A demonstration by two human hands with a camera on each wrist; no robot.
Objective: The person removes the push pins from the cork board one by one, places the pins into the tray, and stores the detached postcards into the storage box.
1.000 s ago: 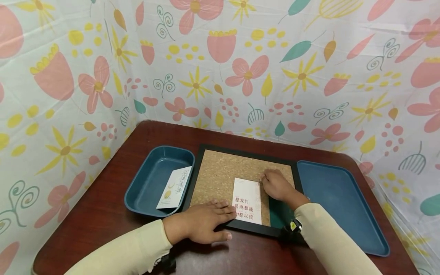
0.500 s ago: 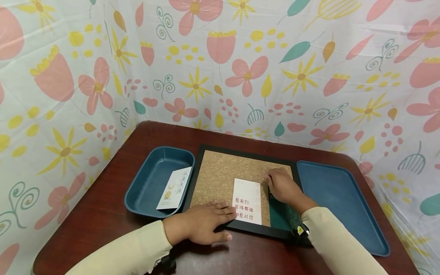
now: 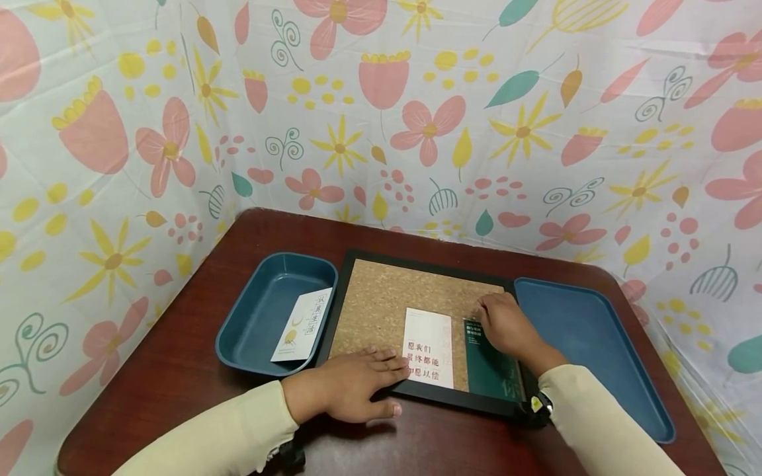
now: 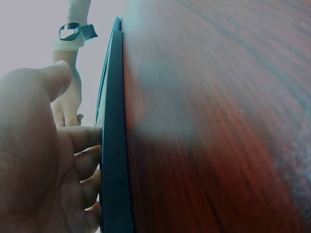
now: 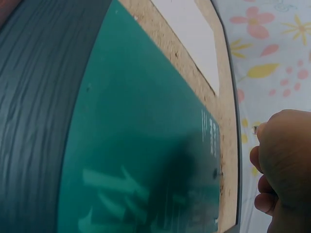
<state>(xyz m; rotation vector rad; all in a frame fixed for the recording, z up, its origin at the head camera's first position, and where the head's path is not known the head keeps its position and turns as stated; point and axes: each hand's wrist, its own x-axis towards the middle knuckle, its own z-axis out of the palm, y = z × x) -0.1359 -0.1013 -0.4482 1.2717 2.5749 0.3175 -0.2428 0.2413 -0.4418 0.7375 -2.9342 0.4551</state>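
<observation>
My left hand [image 3: 360, 383] lies flat with spread fingers on the near edge of a black-framed cork board [image 3: 387, 284], fingertips touching the left edge of a white card [image 3: 428, 337] printed with red characters. Over the top right of a dark green card [image 3: 488, 360] on the board is my right hand [image 3: 508, 327], its fingers curled. In the right wrist view that hand pinches a tiny pale piece [image 5: 256, 130], which looks like a pushpin, above the board. Another tiny dark piece [image 5: 217, 173] sits at the green card's top edge; its kind is unclear.
A deep blue tray [image 3: 238, 344] stands left of the board, with a white printed card [image 3: 303, 324] leaning inside. On the right lies a shallow blue tray [image 3: 583, 344]. A flowered cloth [image 3: 381, 132] hangs behind the brown table [image 3: 178, 370].
My right hand has moved right, from the white card's top right corner to over the green card's top, uncovering more of the green card. My left hand stays in place.
</observation>
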